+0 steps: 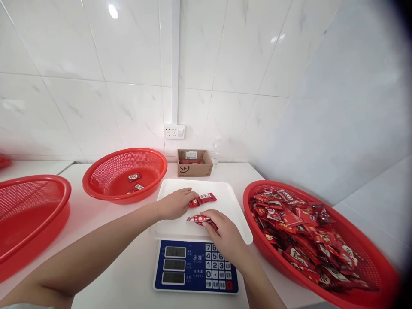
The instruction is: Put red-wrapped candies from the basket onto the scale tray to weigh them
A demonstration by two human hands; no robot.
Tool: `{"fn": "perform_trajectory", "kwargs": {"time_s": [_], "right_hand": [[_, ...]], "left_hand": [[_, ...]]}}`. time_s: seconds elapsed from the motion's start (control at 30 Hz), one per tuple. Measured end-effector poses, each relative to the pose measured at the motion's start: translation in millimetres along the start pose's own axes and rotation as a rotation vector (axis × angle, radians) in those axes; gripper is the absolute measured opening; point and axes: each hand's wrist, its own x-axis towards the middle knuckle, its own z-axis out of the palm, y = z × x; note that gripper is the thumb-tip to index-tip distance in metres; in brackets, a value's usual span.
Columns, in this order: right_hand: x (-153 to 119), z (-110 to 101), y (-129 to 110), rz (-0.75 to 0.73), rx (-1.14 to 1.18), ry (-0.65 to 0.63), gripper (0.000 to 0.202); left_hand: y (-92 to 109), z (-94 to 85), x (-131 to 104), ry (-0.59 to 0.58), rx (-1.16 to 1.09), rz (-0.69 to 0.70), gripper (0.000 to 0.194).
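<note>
Both hands are over the white pan (pixel 170 225) of a digital scale. My left hand (pixel 175 204) has its fingers closed at the end of a small red snack packet (pixel 194 202). A second red packet with a white label (pixel 207 198) lies against that one on the pan. Closer to me, my right hand (pixel 222 234) pinches a red packet with white spots (pixel 198 219) between thumb and fingers; part of it is hidden by the hand. Below the pan sits the scale's blue panel (pixel 196 279), its keys partly covered by my right wrist.
At right, a red basket (pixel 249 193) holds a heap of red packets (pixel 299 227). Another red basket (pixel 96 174) at back left has a few packets (pixel 134 176). A third basket (pixel 38 219) stands far left. Behind the scale, a cardboard box (pixel 195 171) holds red packets.
</note>
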Motion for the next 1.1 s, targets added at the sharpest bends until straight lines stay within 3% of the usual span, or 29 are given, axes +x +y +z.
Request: {"fn": "perform_trajectory", "kwargs": {"time_s": [0.2, 0.37, 0.57, 0.7, 0.9, 1.1], "right_hand": [[-2, 1, 1, 0.000, -0.007, -0.012, 0.022], [-1, 1, 2, -0.019, -0.021, -0.013, 0.022], [-1, 0, -1, -0.001, -0.043, -0.024, 0.024], [-1, -1, -4, -0.028, -0.057, -0.041, 0.029], [-3, 0, -4, -0.031, 0.023, 0.017, 0.023], [0, -1, 2, 0.187, 0.532, 0.358, 0.031]], "left_hand": [[-6, 2.7, 11, 0.062, 0.079, -0.069, 0.040], [11, 6.0, 26, 0.124, 0.040, -0.131, 0.035], [31, 16.8, 50, -0.017, 0.050, -0.009, 0.016], [29, 17.0, 59, -0.059, -0.010, -0.051, 0.010], [19, 12.1, 54, 0.069, -0.353, -0.221, 0.019], [24, -0.6, 16, 0.148, -0.971, -0.315, 0.026]]}}
